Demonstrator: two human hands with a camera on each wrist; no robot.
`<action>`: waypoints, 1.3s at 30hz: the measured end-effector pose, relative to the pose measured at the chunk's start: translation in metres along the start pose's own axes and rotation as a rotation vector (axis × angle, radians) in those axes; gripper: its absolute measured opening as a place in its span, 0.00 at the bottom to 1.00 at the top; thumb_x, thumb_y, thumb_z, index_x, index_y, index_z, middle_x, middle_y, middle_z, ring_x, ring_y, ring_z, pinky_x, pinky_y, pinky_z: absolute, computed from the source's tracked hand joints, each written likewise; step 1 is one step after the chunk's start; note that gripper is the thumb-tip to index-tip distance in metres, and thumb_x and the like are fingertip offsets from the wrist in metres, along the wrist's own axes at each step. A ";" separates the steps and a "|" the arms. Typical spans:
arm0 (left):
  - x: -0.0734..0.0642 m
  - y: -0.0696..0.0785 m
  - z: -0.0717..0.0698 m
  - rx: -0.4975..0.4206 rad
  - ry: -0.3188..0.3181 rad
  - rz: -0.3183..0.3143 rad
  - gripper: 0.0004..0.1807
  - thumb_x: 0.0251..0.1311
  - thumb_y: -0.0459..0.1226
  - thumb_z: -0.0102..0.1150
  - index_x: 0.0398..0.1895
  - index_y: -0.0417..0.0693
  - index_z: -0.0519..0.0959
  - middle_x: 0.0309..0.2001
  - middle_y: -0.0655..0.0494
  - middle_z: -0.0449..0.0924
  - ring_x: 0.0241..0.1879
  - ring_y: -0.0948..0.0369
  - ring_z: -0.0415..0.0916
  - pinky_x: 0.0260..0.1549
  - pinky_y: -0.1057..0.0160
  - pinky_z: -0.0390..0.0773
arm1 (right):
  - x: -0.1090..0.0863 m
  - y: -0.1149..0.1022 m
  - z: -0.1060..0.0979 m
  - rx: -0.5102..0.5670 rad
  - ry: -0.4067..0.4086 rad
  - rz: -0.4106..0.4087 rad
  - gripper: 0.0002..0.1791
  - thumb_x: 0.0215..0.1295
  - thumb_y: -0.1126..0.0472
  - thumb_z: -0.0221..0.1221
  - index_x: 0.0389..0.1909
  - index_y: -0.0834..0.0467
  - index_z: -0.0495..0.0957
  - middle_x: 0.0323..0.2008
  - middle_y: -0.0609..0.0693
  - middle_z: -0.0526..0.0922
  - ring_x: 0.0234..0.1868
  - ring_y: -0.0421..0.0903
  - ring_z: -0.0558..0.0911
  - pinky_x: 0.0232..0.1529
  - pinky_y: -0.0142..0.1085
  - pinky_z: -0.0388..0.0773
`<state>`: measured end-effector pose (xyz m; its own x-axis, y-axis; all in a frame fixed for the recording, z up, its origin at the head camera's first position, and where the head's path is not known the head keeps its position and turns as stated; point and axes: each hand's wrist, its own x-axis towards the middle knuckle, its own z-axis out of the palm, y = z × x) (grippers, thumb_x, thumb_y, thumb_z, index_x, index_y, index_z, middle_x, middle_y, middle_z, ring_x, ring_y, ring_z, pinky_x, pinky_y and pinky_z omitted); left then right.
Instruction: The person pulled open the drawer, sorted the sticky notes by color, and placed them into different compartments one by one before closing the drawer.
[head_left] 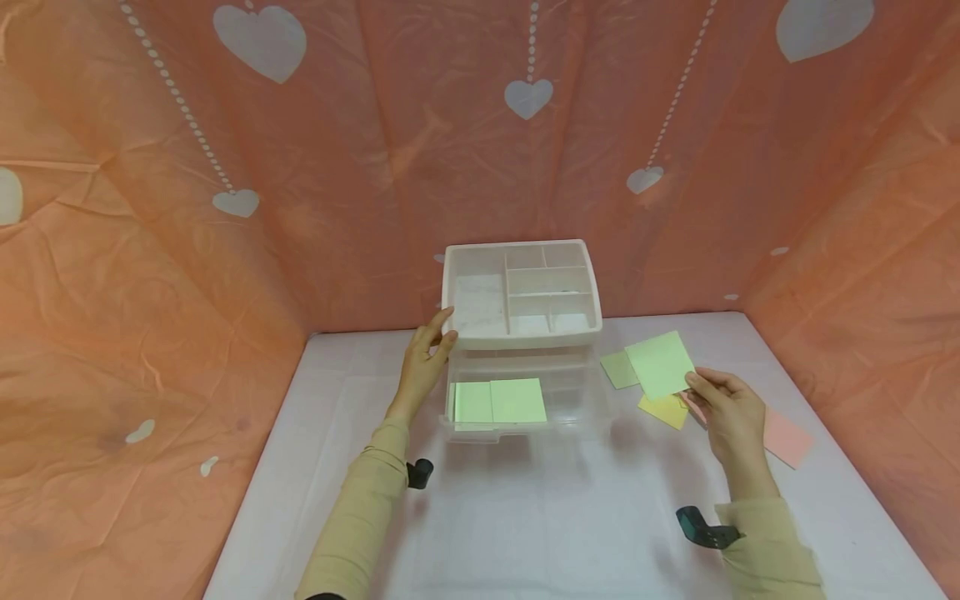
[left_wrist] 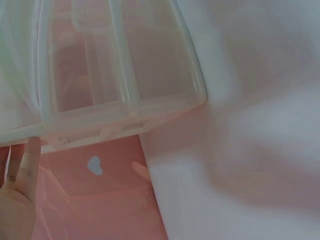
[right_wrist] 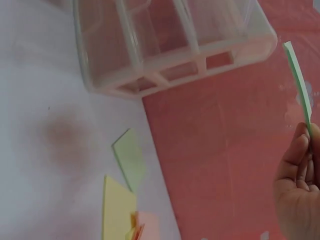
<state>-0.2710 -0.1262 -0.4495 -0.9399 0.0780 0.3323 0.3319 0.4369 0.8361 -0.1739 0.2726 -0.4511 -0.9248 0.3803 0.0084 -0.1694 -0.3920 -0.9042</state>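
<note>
A plastic drawer organizer (head_left: pixel 525 340) with a white compartment tray on top stands toward the back of the table. Its clear drawer (head_left: pixel 577 408) is pulled out at the front, with two light green sticky note pads (head_left: pixel 519 402) lying side by side and overlapping in it. My left hand (head_left: pixel 422 360) rests against the tray's left front corner, fingers extended along its side in the left wrist view. Between thumb and fingers, my right hand (head_left: pixel 731 417) pinches another light green sticky note pad (head_left: pixel 660 365), raised to the right of the organizer and seen edge-on in the right wrist view.
Under and beside the right hand lie a duller green pad (head_left: pixel 618 370), a yellow pad (head_left: pixel 664 411) and a pink pad (head_left: pixel 787 439). Small orange-yellow pieces (right_wrist: pixel 134 227) sit by the yellow pad. An orange curtain with hearts (head_left: pixel 465 167) encloses the white table (head_left: pixel 525 517).
</note>
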 end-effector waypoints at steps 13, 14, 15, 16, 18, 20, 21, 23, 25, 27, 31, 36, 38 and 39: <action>0.001 0.000 0.000 -0.008 -0.002 -0.005 0.24 0.67 0.47 0.48 0.66 0.68 0.64 0.42 0.47 0.69 0.49 0.53 0.73 0.36 0.62 0.77 | 0.002 -0.008 0.059 -0.039 -0.147 -0.019 0.09 0.55 0.73 0.61 0.27 0.56 0.83 0.25 0.44 0.84 0.25 0.36 0.80 0.30 0.23 0.78; 0.001 0.000 0.000 -0.011 -0.002 -0.007 0.24 0.67 0.47 0.48 0.66 0.68 0.64 0.42 0.47 0.69 0.49 0.53 0.73 0.37 0.61 0.77 | 0.003 -0.008 0.062 -0.044 -0.175 -0.022 0.09 0.56 0.73 0.61 0.27 0.56 0.84 0.25 0.44 0.84 0.26 0.36 0.80 0.30 0.24 0.79; 0.001 0.000 0.000 -0.010 -0.003 -0.009 0.24 0.66 0.47 0.48 0.66 0.69 0.64 0.42 0.47 0.69 0.49 0.53 0.73 0.37 0.61 0.77 | 0.004 -0.007 0.064 -0.056 -0.207 -0.025 0.09 0.57 0.73 0.60 0.27 0.56 0.84 0.26 0.44 0.84 0.27 0.36 0.81 0.31 0.24 0.79; 0.001 0.000 0.000 -0.010 -0.002 -0.010 0.24 0.66 0.47 0.49 0.65 0.69 0.64 0.42 0.47 0.69 0.49 0.53 0.74 0.37 0.61 0.77 | 0.005 -0.006 0.067 -0.076 -0.239 -0.029 0.10 0.57 0.73 0.60 0.28 0.55 0.84 0.26 0.44 0.85 0.27 0.36 0.81 0.32 0.24 0.79; 0.001 0.000 0.000 -0.007 -0.001 -0.012 0.24 0.66 0.47 0.49 0.65 0.70 0.64 0.42 0.47 0.70 0.49 0.53 0.74 0.37 0.61 0.77 | 0.006 -0.005 0.071 -0.135 -0.299 -0.041 0.10 0.58 0.72 0.59 0.29 0.53 0.84 0.28 0.42 0.85 0.28 0.35 0.81 0.33 0.24 0.79; 0.000 0.000 0.000 -0.002 -0.002 -0.014 0.24 0.66 0.47 0.49 0.65 0.71 0.64 0.42 0.47 0.69 0.49 0.53 0.74 0.36 0.61 0.77 | 0.006 -0.004 0.074 -0.226 -0.343 -0.058 0.10 0.59 0.70 0.59 0.30 0.51 0.84 0.29 0.40 0.85 0.29 0.34 0.81 0.34 0.24 0.79; 0.000 0.000 0.000 -0.001 -0.003 -0.014 0.24 0.66 0.47 0.49 0.65 0.71 0.64 0.42 0.47 0.69 0.49 0.53 0.74 0.36 0.61 0.77 | 0.007 -0.003 0.076 -0.284 -0.355 -0.069 0.09 0.60 0.69 0.59 0.31 0.50 0.84 0.29 0.38 0.84 0.29 0.34 0.81 0.35 0.24 0.79; 0.000 0.000 0.000 0.004 -0.001 -0.012 0.24 0.66 0.47 0.49 0.65 0.70 0.64 0.43 0.47 0.69 0.49 0.53 0.74 0.36 0.61 0.76 | 0.008 -0.003 0.080 -0.396 -0.367 -0.082 0.06 0.60 0.66 0.60 0.33 0.54 0.83 0.28 0.35 0.84 0.29 0.32 0.81 0.35 0.25 0.79; 0.001 0.000 0.000 0.002 -0.003 -0.012 0.24 0.66 0.48 0.48 0.65 0.70 0.63 0.43 0.47 0.69 0.49 0.53 0.74 0.36 0.62 0.76 | 0.009 -0.002 0.084 -0.498 -0.375 -0.086 0.07 0.61 0.64 0.60 0.38 0.61 0.83 0.27 0.32 0.83 0.28 0.32 0.80 0.35 0.26 0.79; 0.001 0.000 0.000 -0.003 0.000 -0.010 0.24 0.66 0.48 0.48 0.65 0.70 0.63 0.43 0.47 0.69 0.49 0.53 0.74 0.36 0.62 0.76 | 0.010 -0.002 0.087 -0.586 -0.389 -0.087 0.13 0.61 0.63 0.60 0.42 0.68 0.80 0.26 0.29 0.81 0.27 0.31 0.80 0.33 0.26 0.78; 0.001 0.001 0.000 -0.002 0.001 -0.011 0.24 0.66 0.50 0.48 0.65 0.70 0.63 0.43 0.47 0.69 0.48 0.53 0.74 0.35 0.62 0.76 | 0.011 0.001 0.090 -0.696 -0.437 -0.098 0.17 0.61 0.62 0.60 0.44 0.72 0.78 0.25 0.27 0.80 0.27 0.30 0.79 0.32 0.26 0.77; 0.000 0.002 0.000 -0.002 -0.003 -0.024 0.24 0.66 0.50 0.48 0.65 0.71 0.63 0.43 0.48 0.69 0.48 0.53 0.74 0.35 0.62 0.76 | 0.009 0.006 0.094 -0.770 -0.512 -0.151 0.12 0.60 0.65 0.60 0.41 0.69 0.80 0.26 0.34 0.82 0.28 0.29 0.79 0.33 0.25 0.77; 0.000 0.002 0.000 -0.007 -0.005 -0.028 0.24 0.66 0.50 0.48 0.65 0.72 0.63 0.43 0.48 0.69 0.49 0.53 0.74 0.36 0.62 0.76 | 0.009 0.008 0.096 -0.790 -0.524 -0.178 0.11 0.60 0.65 0.60 0.40 0.69 0.81 0.28 0.42 0.84 0.28 0.28 0.78 0.34 0.25 0.77; 0.000 0.002 0.000 -0.009 -0.007 -0.031 0.24 0.66 0.50 0.48 0.65 0.72 0.63 0.43 0.49 0.69 0.49 0.53 0.74 0.36 0.61 0.76 | 0.008 0.009 0.097 -0.803 -0.528 -0.192 0.10 0.60 0.66 0.60 0.40 0.68 0.81 0.29 0.47 0.85 0.29 0.27 0.78 0.34 0.25 0.77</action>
<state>-0.2704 -0.1256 -0.4479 -0.9503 0.0704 0.3032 0.3031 0.4311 0.8498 -0.2163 0.1909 -0.4175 -0.9724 -0.1225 0.1985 -0.2314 0.3984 -0.8875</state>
